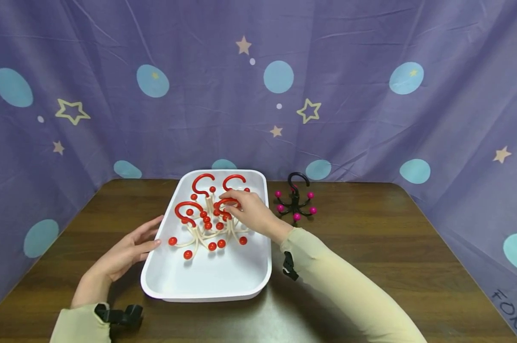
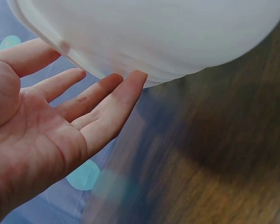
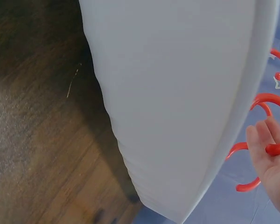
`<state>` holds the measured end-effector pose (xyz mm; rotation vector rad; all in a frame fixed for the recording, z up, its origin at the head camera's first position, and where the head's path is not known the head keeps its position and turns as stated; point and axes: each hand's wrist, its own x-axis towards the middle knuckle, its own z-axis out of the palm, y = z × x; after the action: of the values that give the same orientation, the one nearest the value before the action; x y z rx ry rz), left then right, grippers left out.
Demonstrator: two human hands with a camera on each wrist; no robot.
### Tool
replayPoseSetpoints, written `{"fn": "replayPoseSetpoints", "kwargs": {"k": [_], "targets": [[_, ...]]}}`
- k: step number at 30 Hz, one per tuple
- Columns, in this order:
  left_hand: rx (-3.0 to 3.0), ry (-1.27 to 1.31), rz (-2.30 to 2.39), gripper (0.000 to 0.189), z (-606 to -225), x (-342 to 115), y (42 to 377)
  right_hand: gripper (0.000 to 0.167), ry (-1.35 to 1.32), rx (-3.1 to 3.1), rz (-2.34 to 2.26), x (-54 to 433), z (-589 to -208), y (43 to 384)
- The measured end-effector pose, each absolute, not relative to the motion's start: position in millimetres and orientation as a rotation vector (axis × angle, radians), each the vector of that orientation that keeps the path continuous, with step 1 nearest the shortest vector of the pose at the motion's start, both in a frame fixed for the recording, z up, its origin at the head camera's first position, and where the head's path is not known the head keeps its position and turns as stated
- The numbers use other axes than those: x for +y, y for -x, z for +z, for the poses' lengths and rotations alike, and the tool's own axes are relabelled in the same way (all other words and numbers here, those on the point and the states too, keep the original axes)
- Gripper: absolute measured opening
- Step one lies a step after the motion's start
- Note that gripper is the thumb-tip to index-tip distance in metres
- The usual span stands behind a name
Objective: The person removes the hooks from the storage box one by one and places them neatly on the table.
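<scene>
A white tray [image 1: 211,281] stands on the table, holding several cream octopus-shaped hangers with red hooks and red ball tips. My right hand [image 1: 254,214] reaches over the tray's right side and pinches the red hook [image 1: 225,215] of the front right hanger. The right wrist view also shows that red hook [image 3: 277,148] between the fingers; the tray's side wall [image 3: 168,93] hides the hanger's lower part. My left hand [image 1: 127,250] is at the tray's left side, fingers extended. In the left wrist view, its fingertips [image 2: 139,77] rest against the tray's outer wall [image 2: 154,37].
A black hanger [image 1: 295,202] with pink ball tips stands on the brown table [image 1: 361,257], right of the tray. Other hangers' red hooks rise near my right hand: front left [image 1: 189,205], back left [image 1: 203,176] and back right [image 1: 234,177]. A purple curtain [image 1: 348,124] hangs behind the table.
</scene>
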<state>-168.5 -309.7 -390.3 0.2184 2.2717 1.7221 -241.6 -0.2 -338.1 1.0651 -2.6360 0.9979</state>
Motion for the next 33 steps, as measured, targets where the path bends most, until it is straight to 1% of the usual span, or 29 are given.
{"fn": "replayPoseSetpoints", "kwargs": {"k": [11,33], "targets": [[2.280,-0.202,1.712,0.070,-390.0,-310.5,168.8,0.020,-1.034,-2.605,1.063,-1.9,-339.9,240.8],[2.297,-0.195,1.706,0.070,-390.7,-309.3,168.1,0.015,-1.033,-2.590,1.119,3.3,-331.5,238.7]]}}
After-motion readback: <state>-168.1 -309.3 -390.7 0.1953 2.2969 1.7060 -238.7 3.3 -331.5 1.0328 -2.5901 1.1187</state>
